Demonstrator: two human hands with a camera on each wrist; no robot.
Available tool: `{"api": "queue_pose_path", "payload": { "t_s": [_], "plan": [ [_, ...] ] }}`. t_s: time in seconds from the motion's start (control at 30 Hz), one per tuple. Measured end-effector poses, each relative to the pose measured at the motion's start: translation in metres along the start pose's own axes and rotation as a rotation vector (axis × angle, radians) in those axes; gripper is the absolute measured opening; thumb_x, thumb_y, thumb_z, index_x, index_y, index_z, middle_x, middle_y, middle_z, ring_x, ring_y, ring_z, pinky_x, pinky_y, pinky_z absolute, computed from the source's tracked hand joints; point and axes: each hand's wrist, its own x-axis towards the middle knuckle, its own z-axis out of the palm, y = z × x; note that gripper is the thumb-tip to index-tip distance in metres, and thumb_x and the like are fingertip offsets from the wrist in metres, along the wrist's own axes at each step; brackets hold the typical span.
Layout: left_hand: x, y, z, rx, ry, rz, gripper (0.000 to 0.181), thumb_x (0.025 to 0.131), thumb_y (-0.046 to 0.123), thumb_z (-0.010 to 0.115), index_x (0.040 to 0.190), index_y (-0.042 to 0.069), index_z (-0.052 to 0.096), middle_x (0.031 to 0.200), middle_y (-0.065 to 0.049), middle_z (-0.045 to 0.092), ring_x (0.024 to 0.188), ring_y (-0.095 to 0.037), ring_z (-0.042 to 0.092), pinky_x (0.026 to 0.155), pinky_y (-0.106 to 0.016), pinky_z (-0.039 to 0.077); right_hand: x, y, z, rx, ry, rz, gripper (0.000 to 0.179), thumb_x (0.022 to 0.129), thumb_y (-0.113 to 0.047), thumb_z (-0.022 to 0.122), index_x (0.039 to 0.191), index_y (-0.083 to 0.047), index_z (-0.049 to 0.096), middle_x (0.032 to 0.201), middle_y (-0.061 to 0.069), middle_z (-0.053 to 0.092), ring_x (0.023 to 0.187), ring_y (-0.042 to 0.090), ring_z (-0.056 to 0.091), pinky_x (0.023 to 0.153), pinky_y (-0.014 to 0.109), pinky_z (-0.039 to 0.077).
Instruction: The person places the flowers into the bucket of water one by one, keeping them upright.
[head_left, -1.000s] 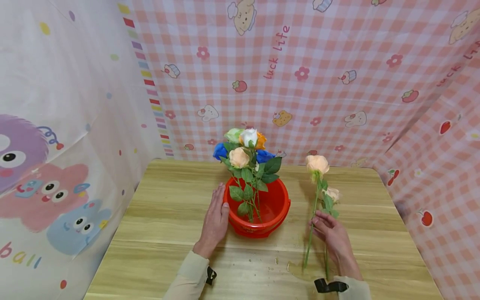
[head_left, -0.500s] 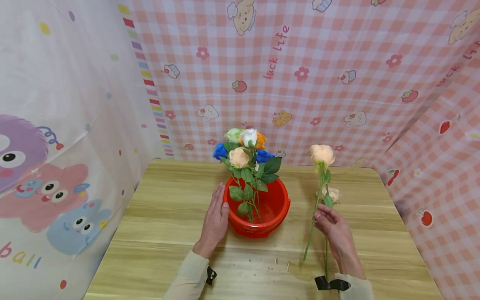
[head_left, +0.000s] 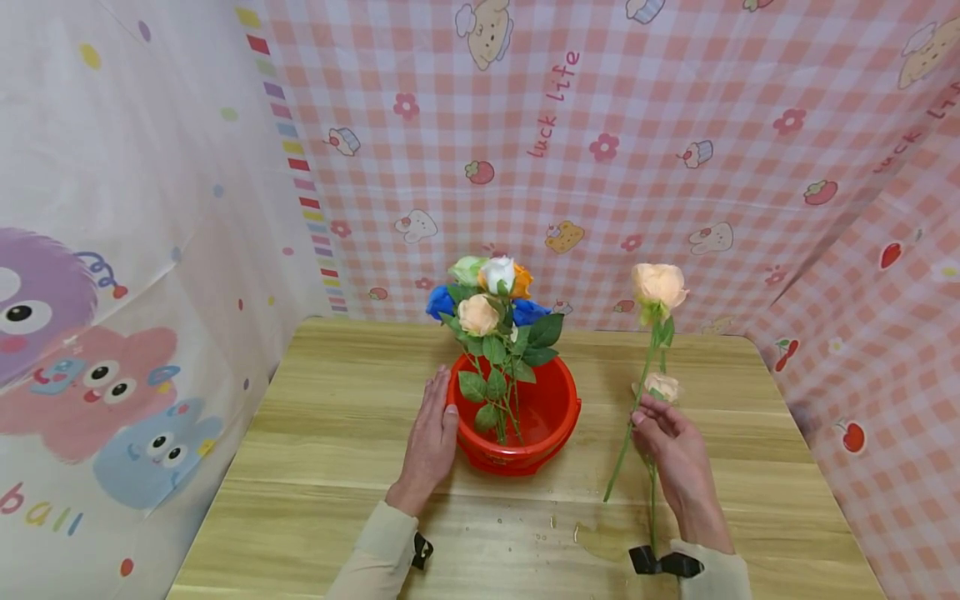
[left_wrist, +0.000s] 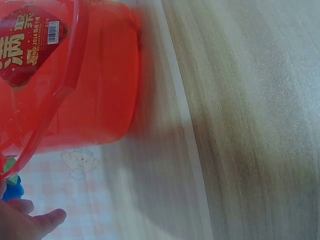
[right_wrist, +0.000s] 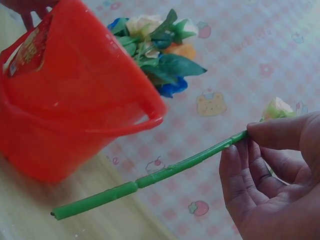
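In the head view my left hand [head_left: 429,442] rests, fingers straight, against the left side of a red bucket [head_left: 513,458]. Inside the bucket stand several artificial roses: a white rose [head_left: 497,275], a peach rose [head_left: 477,316], a pale green rose [head_left: 467,271], an orange rose [head_left: 521,282] and blue roses [head_left: 531,312]. My right hand [head_left: 678,454] pinches the stem of another peach rose [head_left: 658,287] between thumb and fingers. Its green stem [right_wrist: 175,170] slants across the right wrist view, the cut end raised off the table. Partly hidden by that hand lies a second peach rose [head_left: 663,386].
Water drops and a small puddle [head_left: 600,540] wet the wooden table [head_left: 330,450] in front of the bucket. A pink checked cloth [head_left: 480,125] hangs behind the table and along its right. A white cartoon cloth [head_left: 150,250] hangs at the left.
My right hand has lifted the pinched peach rose and moved it slightly away and to the right; its stem end has risen. The left hand and bucket have stayed in place.
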Motion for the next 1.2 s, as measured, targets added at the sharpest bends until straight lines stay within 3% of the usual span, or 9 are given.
{"api": "queue_pose_path", "payload": {
  "t_s": [0.3,0.47,0.73,1.2],
  "plan": [
    [0.0,0.0,0.0,-0.006,-0.011,-0.01,0.056,0.11,0.021,0.035,0.163,0.004,0.029,0.168,-0.013,0.029,0.156,-0.031,0.023,0.127,-0.047,0.022,-0.002,-0.014,0.01,0.062,-0.016,-0.107,0.022,0.1,-0.004,0.065,0.122,-0.005,0.063,0.103,-0.004,0.063,0.094,0.008,0.063,0.082,0.021,0.058],
    [0.0,0.0,-0.001,-0.001,-0.021,-0.019,0.056,0.11,0.021,0.035,0.163,0.004,0.029,0.169,-0.012,0.029,0.156,-0.029,0.022,0.127,-0.046,0.021,-0.002,-0.022,0.015,0.073,-0.022,-0.133,0.029,0.1,-0.004,0.066,0.127,0.003,0.059,0.103,-0.003,0.063,0.094,0.009,0.064,0.082,0.021,0.058],
    [0.0,0.001,-0.002,0.013,-0.018,-0.012,0.056,0.111,0.022,0.035,0.163,0.003,0.029,0.168,-0.013,0.029,0.156,-0.033,0.024,0.126,-0.048,0.024,-0.003,-0.032,0.021,0.081,-0.044,-0.18,0.02,0.1,-0.006,0.067,0.12,-0.007,0.065,0.104,-0.002,0.064,0.098,0.012,0.065,0.085,0.022,0.059],
    [-0.001,0.0,-0.002,0.015,-0.016,-0.016,0.056,0.11,0.021,0.036,0.163,0.003,0.029,0.167,-0.015,0.031,0.155,-0.033,0.025,0.126,-0.048,0.024,-0.003,-0.053,0.042,0.107,-0.066,-0.247,0.024,0.1,-0.006,0.067,0.123,-0.003,0.063,0.106,0.002,0.065,0.101,0.017,0.067,0.089,0.025,0.059]
  ]
}}
